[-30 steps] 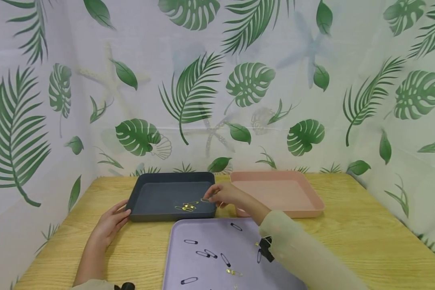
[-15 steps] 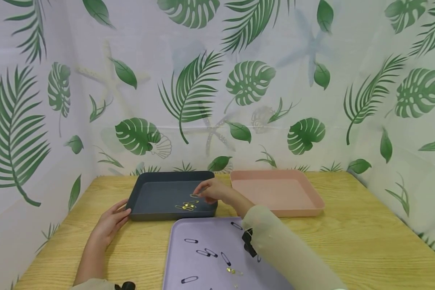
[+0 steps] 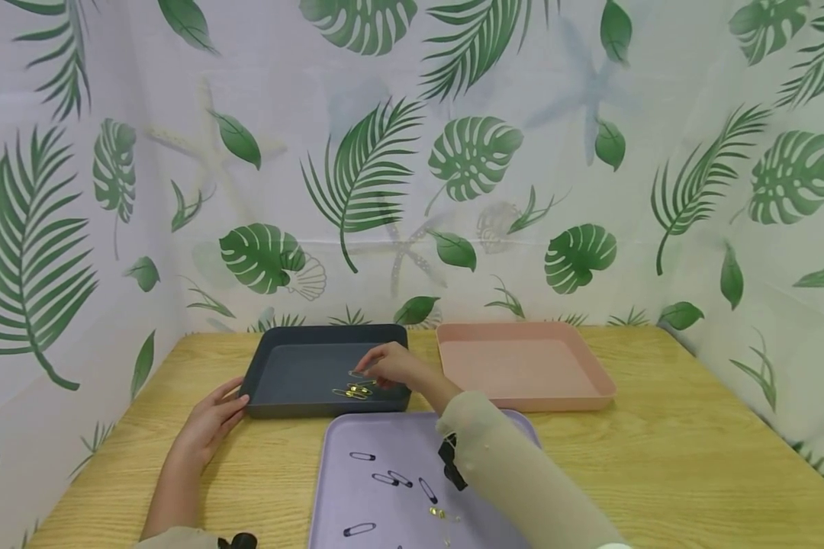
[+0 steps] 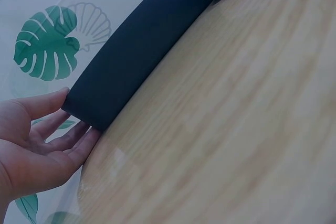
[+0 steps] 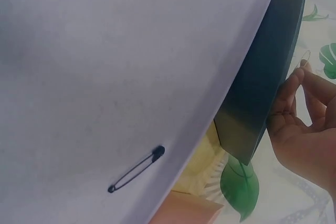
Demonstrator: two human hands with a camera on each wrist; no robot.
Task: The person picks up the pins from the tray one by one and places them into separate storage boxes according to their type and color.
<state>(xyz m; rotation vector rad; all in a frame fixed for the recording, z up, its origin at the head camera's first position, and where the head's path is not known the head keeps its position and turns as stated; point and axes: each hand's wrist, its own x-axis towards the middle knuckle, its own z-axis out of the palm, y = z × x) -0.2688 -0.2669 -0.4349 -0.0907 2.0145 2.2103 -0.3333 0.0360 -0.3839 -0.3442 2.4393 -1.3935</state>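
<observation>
My right hand [image 3: 397, 366] pinches a gold safety pin [image 3: 356, 374] between thumb and fingertips above the dark blue tray [image 3: 295, 366]. In the right wrist view the thin loop of the safety pin [image 5: 307, 56] sticks out past the fingertips. Below it, several gold safety pins [image 3: 355, 391] lie in a small heap on the tray's floor. My left hand [image 3: 206, 423] holds the same tray at its front left corner. The left wrist view has the thumb at the upper edge of the dark blue tray [image 4: 121, 61] and the fingers at its lower edge.
In front, a lilac tray [image 3: 339, 503] bears several loose black safety pins [image 3: 362, 457] and a few gold safety pins [image 3: 437, 513]. At the back right stands a pink tray [image 3: 522, 358]. All rest on a wooden table [image 3: 659, 457] before a leaf-patterned curtain.
My right hand has moved left with the gold safety pin, from the dark blue tray's right wall to above the heap. The left hand stays at the tray's corner.
</observation>
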